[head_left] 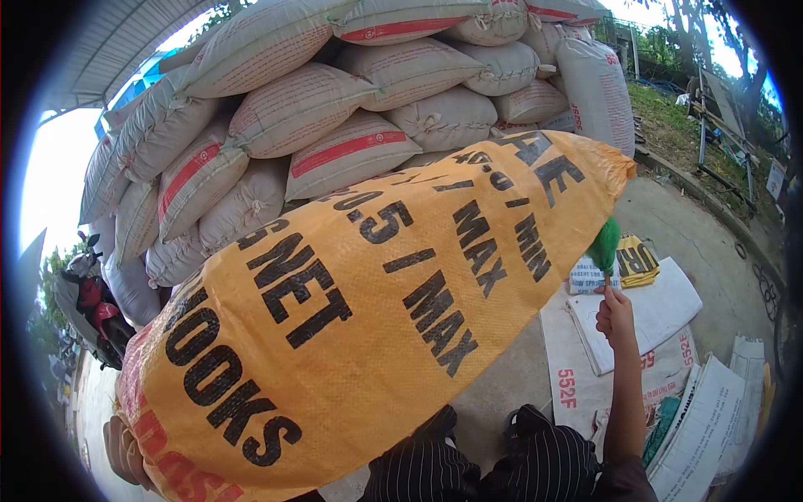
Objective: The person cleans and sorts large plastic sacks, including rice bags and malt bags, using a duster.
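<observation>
A large orange woven sack [368,318] with black printing stretches diagonally across the middle, from lower left to upper right. At its lower left end my left hand [125,452] is closed on the sack's edge, partly hidden by the sack and dark in the shade. My right hand [616,318] is closed round the thin handle of a green-headed brush [604,243]. The brush's head is up against the right side of the orange sack. Below it, on the ground, lie folded sacks, one blue and white [589,274] and one yellow [640,262].
Filled white sacks [309,109] are piled high behind the orange one. White sacks [577,376] lie flat on the concrete at right, beside more folded sacks [703,427]. A motorbike [100,309] stands at left. My feet are below the orange sack.
</observation>
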Action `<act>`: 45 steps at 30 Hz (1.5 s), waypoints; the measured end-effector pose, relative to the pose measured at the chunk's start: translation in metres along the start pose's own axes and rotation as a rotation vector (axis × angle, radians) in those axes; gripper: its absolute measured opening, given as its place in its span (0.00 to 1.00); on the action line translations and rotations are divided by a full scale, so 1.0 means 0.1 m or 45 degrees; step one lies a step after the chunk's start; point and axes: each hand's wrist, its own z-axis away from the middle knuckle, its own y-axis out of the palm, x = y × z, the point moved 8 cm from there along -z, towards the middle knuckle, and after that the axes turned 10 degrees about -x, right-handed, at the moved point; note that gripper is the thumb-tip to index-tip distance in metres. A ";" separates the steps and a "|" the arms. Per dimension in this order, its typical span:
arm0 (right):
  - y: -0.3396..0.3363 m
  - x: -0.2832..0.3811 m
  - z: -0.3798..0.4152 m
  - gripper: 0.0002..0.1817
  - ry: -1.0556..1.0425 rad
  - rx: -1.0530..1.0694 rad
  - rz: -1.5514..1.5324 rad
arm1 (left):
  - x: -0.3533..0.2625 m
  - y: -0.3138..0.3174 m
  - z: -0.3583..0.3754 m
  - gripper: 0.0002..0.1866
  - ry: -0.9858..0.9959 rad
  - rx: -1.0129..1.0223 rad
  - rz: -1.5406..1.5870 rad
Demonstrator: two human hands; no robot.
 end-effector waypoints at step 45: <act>-1.19 -2.52 0.28 0.11 -0.483 0.311 2.260 | 3.21 -1.72 3.59 0.16 -1.153 0.105 -2.329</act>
